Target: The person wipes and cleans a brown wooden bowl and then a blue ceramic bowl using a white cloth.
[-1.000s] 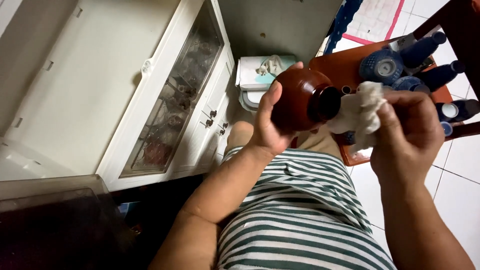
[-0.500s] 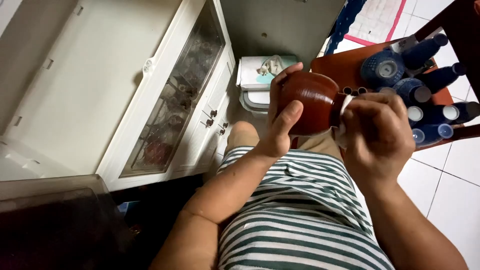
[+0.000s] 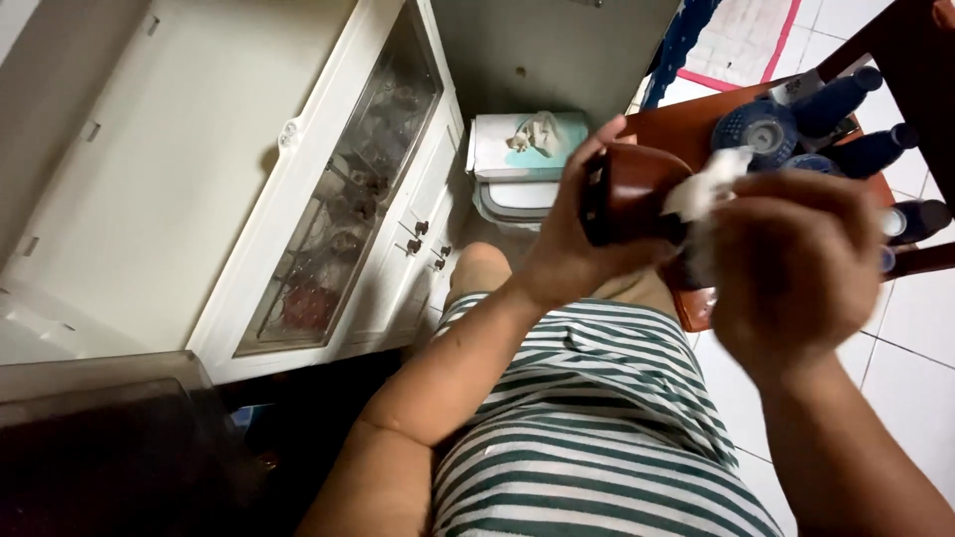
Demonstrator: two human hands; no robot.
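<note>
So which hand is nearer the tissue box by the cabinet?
Left. The left hand, gripping the brown pot, sits just right of the tissue box. The right hand, holding a white cloth, is farther right, beyond the pot.

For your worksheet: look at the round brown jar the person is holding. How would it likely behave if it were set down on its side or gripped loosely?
The brown jar looks rounded, so on its side it would probably roll. Its surface seems smooth and glossy, perhaps slippery; the left hand wraps well around it. It looks rigid, possibly breakable.
</note>
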